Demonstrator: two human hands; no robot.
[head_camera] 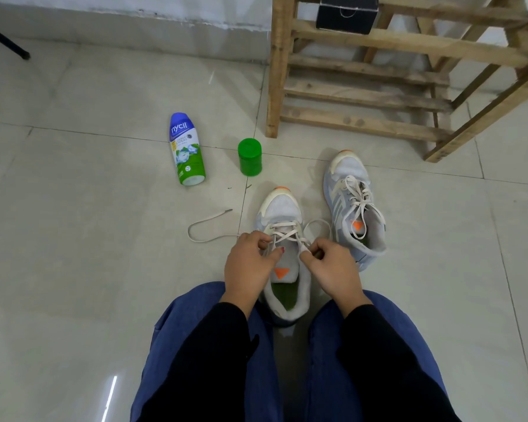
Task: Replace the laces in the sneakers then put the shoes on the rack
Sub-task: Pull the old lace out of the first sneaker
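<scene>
Grey-white mesh and an orange toe tip mark both sneakers on the pale tiled floor (73,208). The far sneaker (345,169), right of centre, looks finished, laced to the top and tied in a bow. The near sneaker (281,208), at centre between the person's knees, is only partly done: a cream flat lace (282,236) crosses its lower eyelets, the upper eyelets look unthreaded, and one loose end curls away over the floor to the left. By my reading, what remains is to thread the top rows, tie off, then carry both shoes to the slatted wooden rack (363,71) at the upper right, which holds no sneaker yet, only a black box (346,13) on an upper slat. The left hand (247,266) is curled close at the left eyelet row, thumb and fingers pinched together there, apparently on the lace, though the exact contact is hidden. The right hand (329,269) is likewise narrow, thumb and forefinger pinching the lace strand at the right eyelet row. A blue-and-green plastic powder bottle (186,150) lies left of centre, beside a green lidded jar (250,156).
</scene>
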